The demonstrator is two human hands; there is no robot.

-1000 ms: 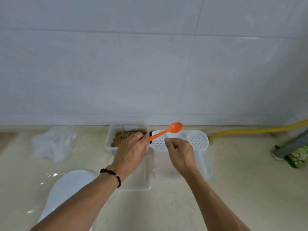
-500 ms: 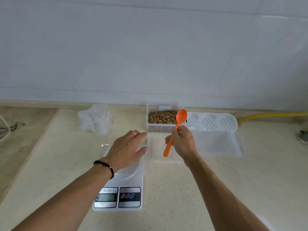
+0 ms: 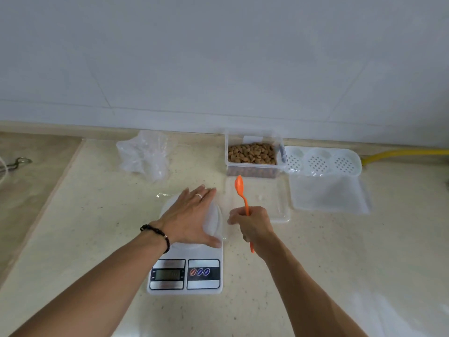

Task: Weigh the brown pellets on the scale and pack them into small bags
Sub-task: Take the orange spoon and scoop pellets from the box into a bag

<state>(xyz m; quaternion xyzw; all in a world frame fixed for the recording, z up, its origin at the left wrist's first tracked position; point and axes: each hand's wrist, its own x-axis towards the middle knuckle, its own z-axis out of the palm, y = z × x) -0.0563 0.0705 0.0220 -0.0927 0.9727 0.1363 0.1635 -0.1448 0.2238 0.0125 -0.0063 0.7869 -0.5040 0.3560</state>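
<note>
Pellets (image 3: 252, 153), brown, fill one clear tub (image 3: 254, 167) against the wall, too many to count. One white scale (image 3: 185, 276) near me; my left hand (image 3: 192, 218) lies flat on its platter, fingers straight and together. My right hand (image 3: 252, 226) fists one orange spoon (image 3: 243, 198), bowl up and empty. One crumpled heap of clear bags (image 3: 144, 158) lies left of the tub. One white three-cup strainer tray (image 3: 322, 162) sits to its right.

scale (image 3: 184, 276) platform under left hand (image 3: 188, 218), display unreadable
</note>
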